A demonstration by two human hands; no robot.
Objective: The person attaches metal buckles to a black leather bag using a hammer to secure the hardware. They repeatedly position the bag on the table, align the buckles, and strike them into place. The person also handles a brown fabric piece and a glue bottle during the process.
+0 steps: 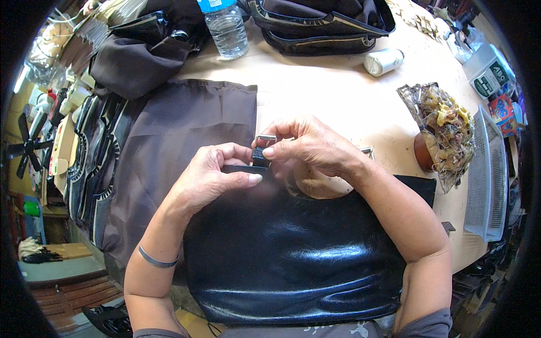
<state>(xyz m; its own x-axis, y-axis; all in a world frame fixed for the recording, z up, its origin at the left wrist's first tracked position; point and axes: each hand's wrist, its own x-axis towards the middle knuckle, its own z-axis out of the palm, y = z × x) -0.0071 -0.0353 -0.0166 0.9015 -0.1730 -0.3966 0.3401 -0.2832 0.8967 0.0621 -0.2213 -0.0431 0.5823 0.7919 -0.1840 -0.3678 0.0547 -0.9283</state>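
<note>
My left hand pinches one end of a short black strap between thumb and fingers. A silver metal buckle sits at the strap's other end, where my right hand grips the folded black part just below it. Both hands are close together, raised above a glossy black sheet that covers the near edge of the table and my lap. Below my right hand is a tan rounded piece, partly hidden by the hand and wrist.
Dark brown fabric covers the table's left side. At the back stand a water bottle and a black bag piece; a white bottle lies nearby. On the right are a glue-crusted container and a grey plastic basket.
</note>
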